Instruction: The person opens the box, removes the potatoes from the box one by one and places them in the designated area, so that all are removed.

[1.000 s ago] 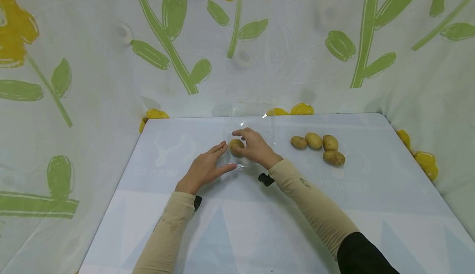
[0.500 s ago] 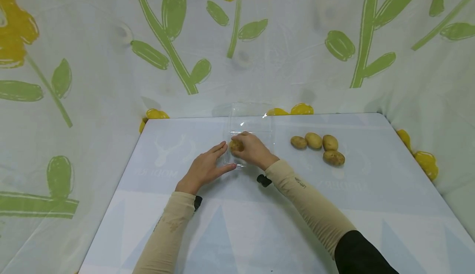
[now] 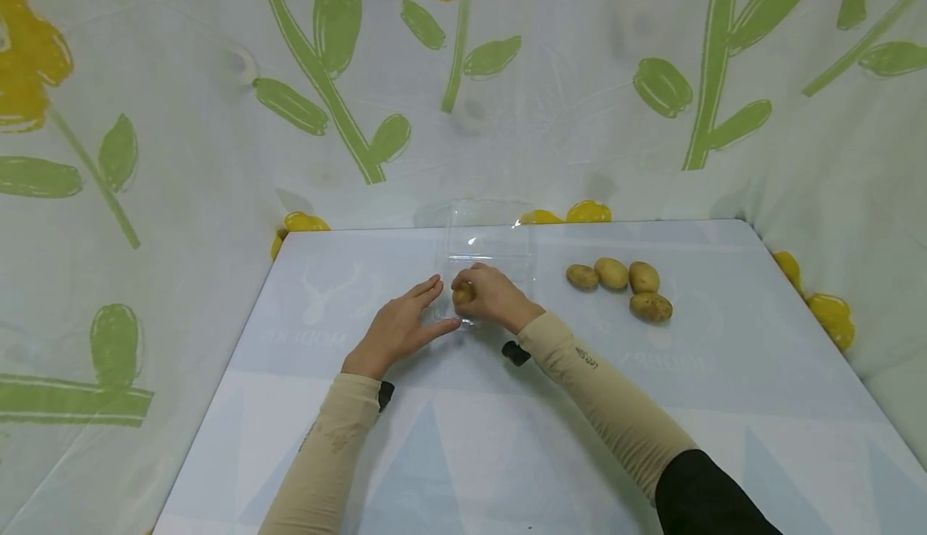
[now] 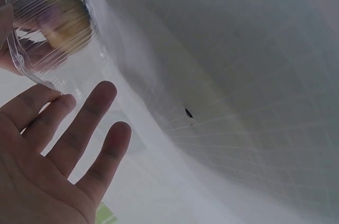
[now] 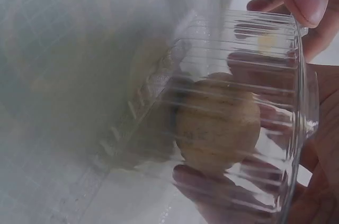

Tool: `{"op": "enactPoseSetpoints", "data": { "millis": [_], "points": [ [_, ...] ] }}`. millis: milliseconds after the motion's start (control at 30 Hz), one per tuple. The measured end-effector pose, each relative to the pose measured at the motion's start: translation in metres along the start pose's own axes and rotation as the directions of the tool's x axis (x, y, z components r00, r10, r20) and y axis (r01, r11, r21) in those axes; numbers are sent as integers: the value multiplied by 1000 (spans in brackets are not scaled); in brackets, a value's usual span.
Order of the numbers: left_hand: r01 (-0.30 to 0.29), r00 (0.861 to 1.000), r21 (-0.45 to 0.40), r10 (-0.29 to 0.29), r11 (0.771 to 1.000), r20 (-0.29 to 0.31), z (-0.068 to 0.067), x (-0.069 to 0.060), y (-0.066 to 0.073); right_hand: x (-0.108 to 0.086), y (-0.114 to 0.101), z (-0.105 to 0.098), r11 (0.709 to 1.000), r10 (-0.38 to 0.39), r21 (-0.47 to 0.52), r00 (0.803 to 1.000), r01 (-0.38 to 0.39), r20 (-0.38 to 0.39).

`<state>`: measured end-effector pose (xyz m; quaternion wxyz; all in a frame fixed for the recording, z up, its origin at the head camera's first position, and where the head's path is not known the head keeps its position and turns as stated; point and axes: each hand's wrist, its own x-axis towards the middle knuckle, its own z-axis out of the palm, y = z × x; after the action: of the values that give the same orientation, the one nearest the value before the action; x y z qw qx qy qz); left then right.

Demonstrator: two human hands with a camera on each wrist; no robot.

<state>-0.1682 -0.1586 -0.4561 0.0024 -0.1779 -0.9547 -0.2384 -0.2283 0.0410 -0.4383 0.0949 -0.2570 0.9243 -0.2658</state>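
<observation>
A clear plastic clamshell box (image 3: pixel 523 265) stands near the back of the table, its lid (image 3: pixel 492 237) raised at the rear. My right hand (image 3: pixel 496 295) reaches into it and grips a potato (image 3: pixel 462 294) low at the left side. Through the ribbed wall, the right wrist view shows the same potato (image 5: pixel 217 123) with fingers around it. Against the box's left side rests my left hand (image 3: pixel 398 332), fingers extended and thumb toward the front. The left wrist view has two of its fingertips at the box rim, the others spread.
To the right of the box lie several loose potatoes (image 3: pixel 611 274), close together on the pale patterned table (image 3: pixel 463 438). A white curtain (image 3: pixel 565 117) with flower prints hangs behind the table and along its sides.
My right hand has closed more around the potato and shifted slightly down and toward the front inside the box. The left hand stays in place.
</observation>
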Motion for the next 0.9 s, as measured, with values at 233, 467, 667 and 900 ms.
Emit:
{"op": "enactPoseSetpoints", "data": {
  "millis": [233,467,667,900],
  "points": [
    [4,1000,-1,-4,1000,4,1,1,-1,-5,2,-4,1000,30,4,999,-30,33],
    [-10,1000,-8,10,1000,-8,2,1,-3,-5,6,-4,998,59,-5,998,-58,26],
    [6,1000,-14,-6,1000,2,1,0,-1,-4,6,-4,999,52,-11,998,-51,22],
    [1,1000,-5,-1,1000,0,0,0,0,-6,6,-7,999,44,-9,999,-44,25]
  ]
}}
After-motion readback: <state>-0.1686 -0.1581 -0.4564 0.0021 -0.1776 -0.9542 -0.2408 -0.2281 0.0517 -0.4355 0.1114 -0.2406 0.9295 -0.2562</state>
